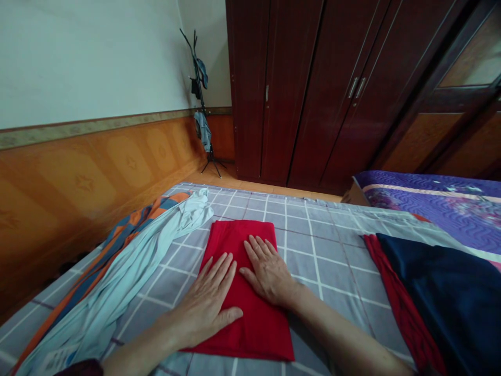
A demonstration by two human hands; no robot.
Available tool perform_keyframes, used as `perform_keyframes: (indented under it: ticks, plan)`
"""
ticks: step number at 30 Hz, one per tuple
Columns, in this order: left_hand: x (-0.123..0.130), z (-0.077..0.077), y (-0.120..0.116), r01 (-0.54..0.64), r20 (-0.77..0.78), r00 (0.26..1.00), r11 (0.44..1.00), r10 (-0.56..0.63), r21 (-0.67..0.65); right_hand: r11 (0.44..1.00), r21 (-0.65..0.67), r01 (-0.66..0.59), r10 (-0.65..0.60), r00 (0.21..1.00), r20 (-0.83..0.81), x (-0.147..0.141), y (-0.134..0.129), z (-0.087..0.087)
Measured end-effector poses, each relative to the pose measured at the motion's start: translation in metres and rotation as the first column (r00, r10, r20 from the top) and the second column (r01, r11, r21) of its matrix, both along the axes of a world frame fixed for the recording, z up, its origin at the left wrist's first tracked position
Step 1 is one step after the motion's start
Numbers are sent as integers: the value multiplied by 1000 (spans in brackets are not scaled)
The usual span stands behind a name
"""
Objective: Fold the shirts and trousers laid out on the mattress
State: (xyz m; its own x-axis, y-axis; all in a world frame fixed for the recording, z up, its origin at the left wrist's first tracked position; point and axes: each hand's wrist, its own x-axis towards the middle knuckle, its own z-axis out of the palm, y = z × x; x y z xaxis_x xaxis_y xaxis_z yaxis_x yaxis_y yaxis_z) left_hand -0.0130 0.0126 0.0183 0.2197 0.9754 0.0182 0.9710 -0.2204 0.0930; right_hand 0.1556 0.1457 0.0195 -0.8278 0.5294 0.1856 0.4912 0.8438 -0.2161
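Observation:
A red cloth, folded into a flat rectangle, lies on the grey checked bed sheet. My left hand rests flat on its left side, fingers extended and thumb spread. On the upper right part of the same cloth lies my right hand, palm down with its fingers stretched out. Neither hand grips anything. The cloth looks smooth, with its far and near edges visible beyond and below my hands.
Light blue fabric and a striped orange-and-blue cloth lie along the left. Dark blue fabric covers part of another red cloth at right. Behind stand a coat rack, a wardrobe and a purple-covered surface.

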Motion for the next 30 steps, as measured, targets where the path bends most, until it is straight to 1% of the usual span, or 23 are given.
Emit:
perform_keyframes:
  ticks: [3, 5, 6, 7, 10, 12, 13, 16, 20, 22, 23, 25, 27, 29, 30]
  plan:
    - [-10, -5, -8, -54, -16, 998, 998, 54, 10, 995, -1, 97, -97, 995, 21, 3, 7, 3]
    - [-13, -6, -11, -74, -11, 997, 997, 74, 1, 993, 9, 119, -119, 993, 23, 3, 5, 7]
    - [-14, -6, -12, -76, 0, 997, 997, 76, 0, 995, 16, 96, -96, 995, 12, 2, 1, 9]
    - [-15, -7, -13, -75, 13, 997, 997, 75, 1, 999, 20, 46, -46, 999, -2, 0, -4, 10]
    - [-15, -8, -13, -75, 51, 996, 997, 75, -8, 988, 0, -157, 157, 987, -29, -5, -25, 12]
    - [-15, -7, -12, -87, 68, 994, 996, 89, -29, 977, -25, -212, 212, 977, -15, -6, -35, 10]
    - [-15, -5, -12, -91, 76, 993, 995, 94, -49, 978, -30, -205, 205, 979, -3, -4, -37, 8]
    - [-15, 3, -13, -77, 109, 990, 989, 91, -123, 994, 11, -110, 110, 994, 26, 10, -35, 0]
    - [-16, 13, -14, -82, 147, 983, 978, 111, -194, 989, 144, 28, -29, 1000, 2, 42, -27, -14]
    - [-18, 15, -14, -77, 171, 978, 971, 118, -226, 974, 215, 69, -63, 997, -35, 52, -30, -17]
    - [-19, 16, -14, -69, 186, 976, 968, 116, -241, 966, 247, 71, -60, 997, -52, 53, -33, -17]
    - [-21, 17, -14, -40, 216, 971, 965, 99, -261, 954, 298, 24, -2, 997, -73, 49, -45, -14]
    - [-24, 18, -15, -6, 239, 968, 964, 72, -267, 937, 337, -91, 123, 989, -76, 39, -59, -11]
    - [-27, 18, -16, 32, 261, 965, 963, 41, -268, 901, 383, -205, 250, 966, -71, 28, -72, -10]
    - [-29, 18, -16, 49, 270, 963, 961, 27, -272, 881, 407, -241, 291, 955, -64, 23, -76, -12]
